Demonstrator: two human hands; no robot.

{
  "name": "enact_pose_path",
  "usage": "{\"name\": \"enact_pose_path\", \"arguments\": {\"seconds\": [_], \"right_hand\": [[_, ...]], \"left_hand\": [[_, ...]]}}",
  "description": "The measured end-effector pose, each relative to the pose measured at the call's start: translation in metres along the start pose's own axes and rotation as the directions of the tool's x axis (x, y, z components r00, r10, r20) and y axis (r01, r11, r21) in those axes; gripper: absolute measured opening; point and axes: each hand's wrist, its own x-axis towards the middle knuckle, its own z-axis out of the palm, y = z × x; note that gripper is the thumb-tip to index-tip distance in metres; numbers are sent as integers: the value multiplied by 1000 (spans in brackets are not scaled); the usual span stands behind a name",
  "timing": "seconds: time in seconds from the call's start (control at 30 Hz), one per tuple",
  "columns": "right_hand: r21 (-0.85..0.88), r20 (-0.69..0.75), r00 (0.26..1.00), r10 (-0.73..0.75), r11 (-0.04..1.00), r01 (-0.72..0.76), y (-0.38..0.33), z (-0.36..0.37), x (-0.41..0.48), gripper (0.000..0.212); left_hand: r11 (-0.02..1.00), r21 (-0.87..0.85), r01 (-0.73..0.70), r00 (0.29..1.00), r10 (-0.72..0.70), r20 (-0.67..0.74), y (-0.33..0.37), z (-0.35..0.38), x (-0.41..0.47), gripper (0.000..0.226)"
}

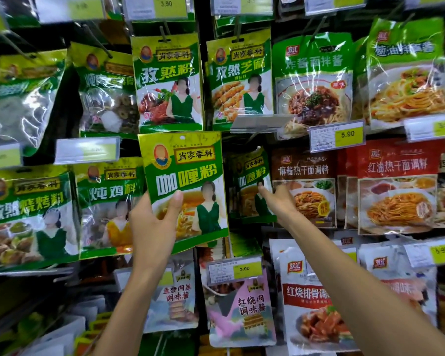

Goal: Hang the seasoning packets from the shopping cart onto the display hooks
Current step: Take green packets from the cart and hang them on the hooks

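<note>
A shop display of hooks (164, 32) is seen, hung closely with seasoning packets in rows. One green curry packet (188, 173) is held up in front of it by the left hand (152, 227), with the thumb pressed on the front face and the fingers curled behind. Its punched hole shows at the top edge.

Just right of the curry packet, one matching packet (252, 181) is hung further back. It is touched by the outstretched forefinger of the right hand (279, 204); the other fingers of that hand are hidden.

Directly above the curry packet, two upper green packets (167, 83) are hung side by side. To its left, two more side packets (108, 206) are seen at its level. Further right, past the matching packet, one brown packet (303, 186) is hung. Below the curry packet, two pale packets (242, 309) are hung.

Four yellow price tags (347, 134) can be read: one below it, one well above, and two to its right.
</note>
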Motion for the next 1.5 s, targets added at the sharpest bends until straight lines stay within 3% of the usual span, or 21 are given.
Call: {"name": "enact_pose_path", "arguments": {"seconds": [0.1,0.17,0.23,0.3,0.33,0.4,0.5,0.57,0.63,0.7,0.77,0.87,0.97,1.07,1.4,1.5], "right_hand": [[-147,-113,983,-145,981,128,11,-12,-23,30],[-94,-213,948,-238,970,222,14,-19,-43,24],[188,-145,965,-217,952,242,9,-27,-63,25],[550,106,980,-170,831,84,0,-33,-78,39],[616,198,966,-169,787,12,-4,-36,-84,51],[584,274,936,-222,812,21,-7,-40,-93,65],[519,245,932,-268,848,108,-7,-42,-99,38],[529,203,946,-251,841,110,-2,-46,-96,32],[538,183,956,-230,837,99,4,-48,-89,36],[523,168,966,-195,848,80,8,-51,-83,41],[503,158,973,-168,862,67,11,-54,-79,36],[489,143,977,-158,870,69,10,-54,-74,21],[493,151,972,-183,866,86,3,-54,-67,21],[496,153,970,-187,864,88,-6,-54,-61,28],[433,110,989,-94,901,37,-7,-48,-45,37],[413,106,991,-80,910,29,-7,-39,-32,29]], "left_hand": [[998,-52,36,999,-34,38,-1,7,-7,12],[994,-81,74,994,-67,85,-3,15,-13,13],[988,-106,113,987,-99,128,-3,24,-20,11],[982,-120,148,977,-126,172,-3,36,-28,14],[978,-126,166,970,-139,200,-3,41,-31,19],[971,-142,191,957,-152,248,-2,53,-36,16],[973,-152,175,954,-129,270,3,68,-41,6],[983,-116,140,949,-100,300,5,72,-40,5],[995,-67,71,951,-48,304,7,70,-34,3],[989,73,-132,979,118,168,9,61,-19,9],[840,368,-399,905,425,11,12,49,4,19],[534,654,-536,714,700,15,11,38,43,33],[376,755,-537,691,710,137,3,32,72,43],[313,789,-528,719,660,219,-8,29,82,49],[353,745,-565,702,681,209,-16,30,84,50],[355,737,-575,691,693,205,-18,30,85,50]]}}
